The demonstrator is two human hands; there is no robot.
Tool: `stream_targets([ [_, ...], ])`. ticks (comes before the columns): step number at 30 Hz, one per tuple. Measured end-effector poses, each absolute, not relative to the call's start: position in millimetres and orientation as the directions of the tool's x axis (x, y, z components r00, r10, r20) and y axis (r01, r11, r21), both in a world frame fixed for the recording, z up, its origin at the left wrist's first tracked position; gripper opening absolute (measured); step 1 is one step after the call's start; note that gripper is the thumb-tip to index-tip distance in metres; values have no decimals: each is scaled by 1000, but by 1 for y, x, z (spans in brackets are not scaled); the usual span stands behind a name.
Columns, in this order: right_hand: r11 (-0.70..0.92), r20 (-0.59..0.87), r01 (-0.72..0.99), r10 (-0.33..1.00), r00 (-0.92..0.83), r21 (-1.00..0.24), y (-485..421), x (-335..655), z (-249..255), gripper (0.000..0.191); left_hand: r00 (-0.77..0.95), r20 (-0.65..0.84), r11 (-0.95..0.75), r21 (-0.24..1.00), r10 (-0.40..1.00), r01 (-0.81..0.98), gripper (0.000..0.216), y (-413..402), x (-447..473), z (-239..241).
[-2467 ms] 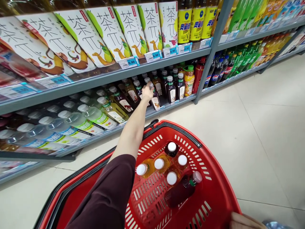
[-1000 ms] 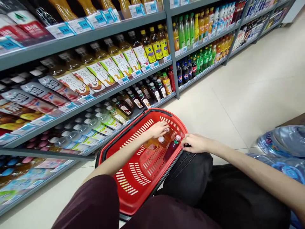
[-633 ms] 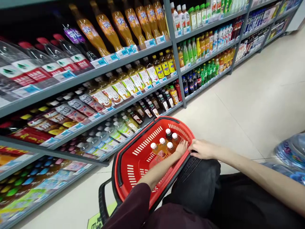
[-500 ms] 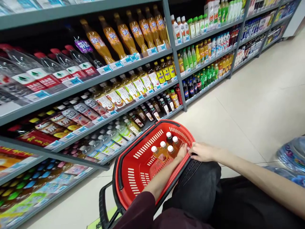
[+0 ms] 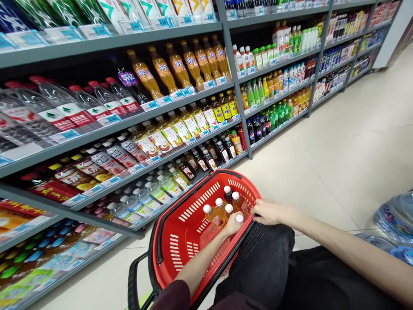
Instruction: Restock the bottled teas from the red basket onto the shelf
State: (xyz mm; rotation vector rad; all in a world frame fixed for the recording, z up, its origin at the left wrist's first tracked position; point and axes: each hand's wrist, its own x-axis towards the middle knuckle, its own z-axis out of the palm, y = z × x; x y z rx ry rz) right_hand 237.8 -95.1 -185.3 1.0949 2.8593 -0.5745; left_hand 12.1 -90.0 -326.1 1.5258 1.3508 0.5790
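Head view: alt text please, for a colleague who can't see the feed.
A person's left hand touches a white-capped drink bottle standing among five other bottles in a red shopping basket, while the right hand rests on its rim. Shelves of bottled drinks line the aisle on the left.

Shop aisle w/ grey metal shelves [image 5: 112, 41] along the left side, several levels, running far to the back. Drink bottles [image 5: 179, 69] stand on them in rows; blue-white price tags [image 5: 159, 102] sit on the shelf edges. Floor [image 5: 348, 142] is pale glossy tile, light is even. At right, what seems to be big blue water jugs [image 5: 393, 215].
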Motion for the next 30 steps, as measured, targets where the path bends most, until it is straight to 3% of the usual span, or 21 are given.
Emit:
stream_targets([
  [8,662,-183,653,637,-749,-368,-92,242,-190,20,85,-86,58,955,993,291,30,-74,-32,-273],
  [12,657,-180,643,631,-755,-393,-90,242,-195,19,13,-5,2,985,1000,175,38,-57,-49,-215],
  [14,659,-166,639,633,-756,-397,-90,241,-196,20,37,102,-105,991,994,87,37,-57,-48,-179],
  [16,650,-132,634,647,-751,-419,-91,240,-197,35,93,169,-173,984,981,37,36,-61,-41,-143],
  [18,625,-52,605,673,-738,-494,-92,239,-198,67,129,236,-235,972,963,-23,35,-68,-29,-111],
  [20,601,80,516,695,-715,-611,-93,237,-197,103,157,317,-300,946,935,-118,35,-76,-12,-85],
  [22,582,238,359,708,-664,-729,-93,237,-192,122,188,393,-350,910,900,-223,35,-84,6,-67],
  [25,508,348,151,749,-564,-848,-93,242,-182,106,221,447,-379,878,867,-291,36,-92,35,-58],
  [27,442,317,118,782,-536,-889,-92,249,-179,87,215,456,-392,876,864,-283,37,-94,51,-65],
  [30,340,266,51,813,-517,-939,-88,257,-184,77,182,437,-382,883,881,-272,43,-91,69,-84],
])
